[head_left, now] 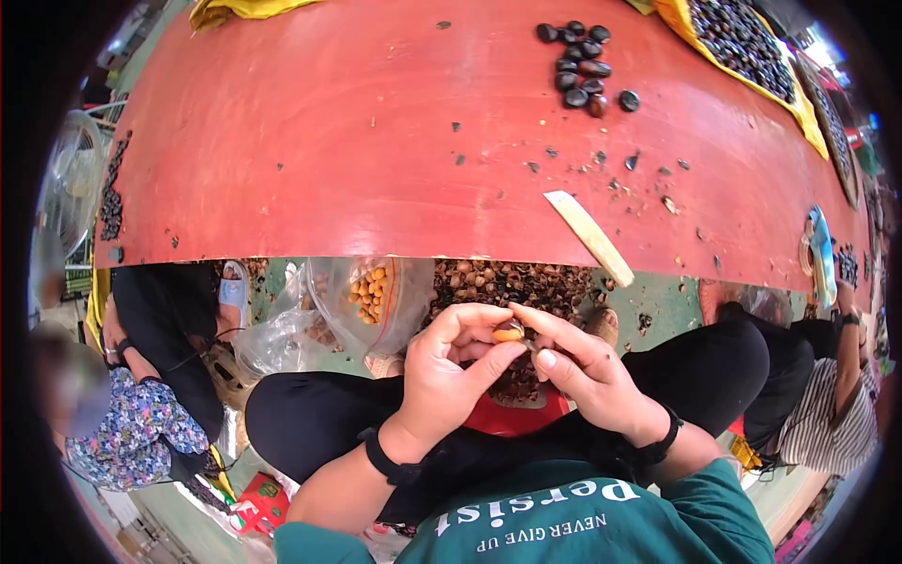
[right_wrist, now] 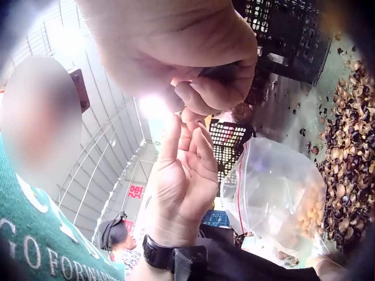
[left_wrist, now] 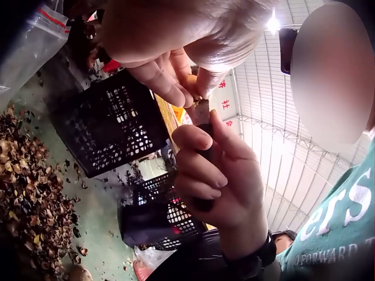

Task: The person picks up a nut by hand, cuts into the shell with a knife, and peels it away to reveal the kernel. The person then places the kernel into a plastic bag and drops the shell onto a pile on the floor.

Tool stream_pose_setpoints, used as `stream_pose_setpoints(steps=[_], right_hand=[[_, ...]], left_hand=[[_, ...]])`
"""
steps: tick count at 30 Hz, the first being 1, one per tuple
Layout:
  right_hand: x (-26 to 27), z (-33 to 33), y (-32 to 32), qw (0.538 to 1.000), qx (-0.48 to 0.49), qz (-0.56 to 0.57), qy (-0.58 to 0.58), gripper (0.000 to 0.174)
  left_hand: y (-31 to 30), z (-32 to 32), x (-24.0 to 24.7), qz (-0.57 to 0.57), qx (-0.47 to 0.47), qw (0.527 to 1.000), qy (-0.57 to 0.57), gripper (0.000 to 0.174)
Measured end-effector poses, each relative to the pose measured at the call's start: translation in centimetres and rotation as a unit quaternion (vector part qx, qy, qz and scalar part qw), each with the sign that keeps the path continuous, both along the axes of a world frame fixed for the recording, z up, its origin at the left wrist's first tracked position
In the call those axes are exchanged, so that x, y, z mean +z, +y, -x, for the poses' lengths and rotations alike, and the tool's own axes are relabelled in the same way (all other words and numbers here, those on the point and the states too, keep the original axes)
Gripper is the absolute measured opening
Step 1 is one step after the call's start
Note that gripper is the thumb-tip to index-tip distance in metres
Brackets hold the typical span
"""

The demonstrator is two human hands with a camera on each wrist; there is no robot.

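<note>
Over the lap in the head view, my left hand [head_left: 449, 362] pinches a nut [head_left: 508, 333] between thumb and fingers, its yellow kernel showing beside dark shell. My right hand [head_left: 594, 378] meets it from the other side, fingertips right at the nut. Curled in the right hand's fingers is a small tool with a black handle [left_wrist: 203, 205], seen in the left wrist view; its working end is largely hidden by the fingertips. The same handle [right_wrist: 224, 72] shows dark under the right hand in the right wrist view.
A red table [head_left: 310, 132] stands in front, bearing dark nuts [head_left: 584, 68], shell bits and a pale wooden strip [head_left: 592, 237]. Below lie a shell heap [head_left: 507, 282] and a clear bag [head_left: 413, 287] of yellow kernels. Black crates [left_wrist: 111, 126] stand nearby; people [head_left: 136, 414] sit at both sides.
</note>
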State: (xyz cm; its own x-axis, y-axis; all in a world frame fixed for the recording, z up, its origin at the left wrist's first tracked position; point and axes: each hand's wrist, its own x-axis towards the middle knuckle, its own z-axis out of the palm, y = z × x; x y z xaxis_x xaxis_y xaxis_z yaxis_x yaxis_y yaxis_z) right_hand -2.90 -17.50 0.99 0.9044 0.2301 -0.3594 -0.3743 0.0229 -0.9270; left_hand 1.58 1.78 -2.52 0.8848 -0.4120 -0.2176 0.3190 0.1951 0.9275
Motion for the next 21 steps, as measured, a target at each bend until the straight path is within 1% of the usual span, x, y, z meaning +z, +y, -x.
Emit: stream_pose_setpoints(steps=[3,7,10,13,14,16,17,19,20,21], right_hand=[[-0.2,0.6,-0.2,0.999,0.002,0.013,-0.029,0.048],[-0.9,1.5,0.2,0.993,-0.030,0.043,-0.102,0.043],[-0.8,2.2,0.9,0.994,-0.067,-0.026,-0.088,0.041],[0.0,2.7,1.4,0.988,-0.105,-0.114,-0.001,0.039],[-0.1,2.8,1.6,0.985,-0.119,-0.124,0.012,0.039],[-0.4,2.8,1.6,0.977,-0.147,-0.146,0.041,0.038],[-0.2,2.8,1.5,0.977,-0.147,-0.151,0.025,0.038],[0.5,2.7,1.4,0.977,-0.146,-0.157,-0.018,0.038],[0.8,2.7,1.3,0.980,-0.141,-0.124,-0.064,0.038],[1.1,2.8,1.2,0.980,-0.139,-0.089,-0.110,0.038]], left_hand=[[-0.1,0.3,0.2,-0.014,-0.004,0.999,-0.029,0.031],[-0.5,0.8,0.5,-0.023,0.005,0.996,-0.092,0.029],[-0.6,1.3,0.6,-0.051,0.020,0.985,-0.162,0.027],[-0.8,1.7,0.6,-0.082,0.039,0.972,-0.219,0.025],[-1.0,1.9,0.7,-0.091,0.045,0.967,-0.234,0.025],[-1.3,2.2,1.2,-0.173,0.005,0.916,-0.361,0.024],[-1.3,2.5,0.6,-0.158,0.000,0.928,-0.337,0.028],[-1.6,2.6,1.2,-0.028,0.021,0.978,-0.208,0.032],[-1.8,2.6,1.6,0.037,0.029,0.989,-0.139,0.034],[-1.9,2.3,2.5,0.057,0.034,0.990,-0.123,0.037]])
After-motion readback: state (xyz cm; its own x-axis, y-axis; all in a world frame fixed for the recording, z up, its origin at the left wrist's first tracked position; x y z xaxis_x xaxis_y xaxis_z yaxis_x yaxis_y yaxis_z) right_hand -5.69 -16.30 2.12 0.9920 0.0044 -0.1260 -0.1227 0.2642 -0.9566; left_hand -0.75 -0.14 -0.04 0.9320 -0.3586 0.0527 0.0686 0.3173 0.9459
